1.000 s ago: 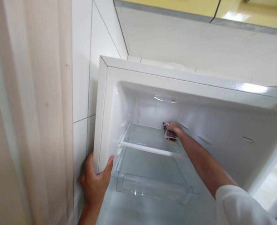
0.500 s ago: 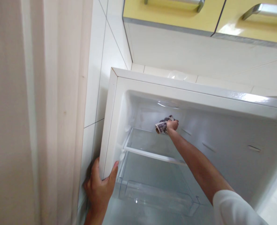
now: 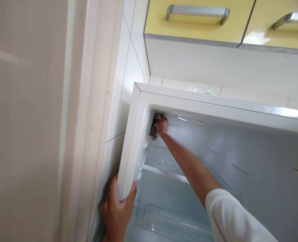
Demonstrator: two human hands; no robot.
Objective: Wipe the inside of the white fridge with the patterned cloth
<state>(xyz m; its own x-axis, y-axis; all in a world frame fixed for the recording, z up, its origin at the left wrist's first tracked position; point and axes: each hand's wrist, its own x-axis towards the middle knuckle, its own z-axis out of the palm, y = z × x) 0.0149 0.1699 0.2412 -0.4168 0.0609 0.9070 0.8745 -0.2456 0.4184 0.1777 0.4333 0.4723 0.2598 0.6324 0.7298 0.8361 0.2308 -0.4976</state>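
Note:
Inside a white refrigerator, my right hand grips a dark patterned cloth. The cloth is against the upper left inner wall, near the ceiling of the compartment. My left hand is wrapped around the refrigerator's left front edge, thumb on the inner side and fingers on the outer side. Below my right arm sits a glass shelf with a white front strip. A clear plastic drawer lies lower down, partly hidden by my right sleeve.
Yellow cabinets with metal handles hang above the refrigerator. A wooden door frame stands close on the left, beside a white tiled wall. Some clear plastic lies on top of the refrigerator.
My right hand has moved the cloth left, from the back wall to the upper left corner. My left hand keeps its hold on the edge. The view has shifted slightly.

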